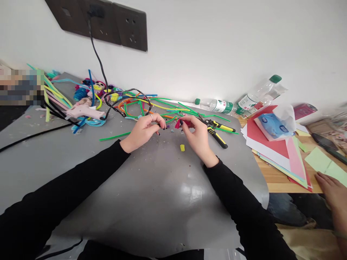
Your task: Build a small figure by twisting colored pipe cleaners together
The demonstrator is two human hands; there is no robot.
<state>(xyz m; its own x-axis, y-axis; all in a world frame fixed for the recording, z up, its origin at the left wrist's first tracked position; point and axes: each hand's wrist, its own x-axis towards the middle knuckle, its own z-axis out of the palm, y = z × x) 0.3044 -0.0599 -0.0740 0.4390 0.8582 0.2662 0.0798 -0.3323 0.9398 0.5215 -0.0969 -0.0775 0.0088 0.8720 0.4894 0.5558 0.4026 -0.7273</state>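
My right hand (pixel 197 136) pinches a small bright pink-red piece (pixel 178 124), possibly bent pipe cleaner, between thumb and fingers. To its left, my left hand (pixel 145 131) hovers over the grey mat with its fingers curled and the tips close together; whether anything thin is between them cannot be made out. A small yellow bent piece (pixel 182 147) lies on the mat just below the hands. Yellow-and-black pliers (pixel 217 131) rest beside my right hand. Behind both hands spreads a tangle of green, orange and yellow pipe cleaners (pixel 159 107).
A pink glue gun (pixel 85 111) with its black cable lies at left among pipe cleaners and small figures (pixel 94 88). Plastic bottles (pixel 217 105) lean at the wall. On the right are coloured paper sheets (pixel 273 151), a tissue pack (pixel 273 126) and another person's hand (pixel 332 189).
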